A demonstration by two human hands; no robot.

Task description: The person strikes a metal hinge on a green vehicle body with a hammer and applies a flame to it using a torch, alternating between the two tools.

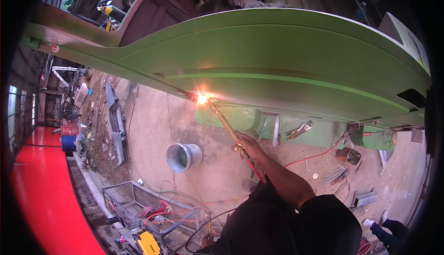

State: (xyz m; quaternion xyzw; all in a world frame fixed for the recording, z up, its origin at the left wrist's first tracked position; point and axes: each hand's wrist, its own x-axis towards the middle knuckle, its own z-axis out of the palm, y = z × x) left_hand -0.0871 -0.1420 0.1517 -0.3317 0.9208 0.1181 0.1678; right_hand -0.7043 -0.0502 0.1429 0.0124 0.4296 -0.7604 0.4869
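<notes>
My right hand (pixel 249 145) is closed round the handle of a brass gas torch (pixel 224 122). The tip points up and left at the lower edge of a large green metal panel (pixel 277 56). A bright flame (pixel 202 98) glows where tip and edge meet. A red hose (pixel 254 168) trails from the torch's rear toward my body. Low in the view, my left hand (pixel 207 241) shows only in part beside my dark clothing, near a black cable; its fingers are too unclear to read. Locking pliers (pixel 299 130) lie on a green lower part of the panel.
A bucket (pixel 184 158) stands on the concrete floor. A metal frame cart (pixel 134 199) and a yellow case (pixel 149 243) are at lower left. Hoses cross the floor. Another person's shoes (pixel 368 223) show at lower right. A long metal beam (pixel 114 121) lies left.
</notes>
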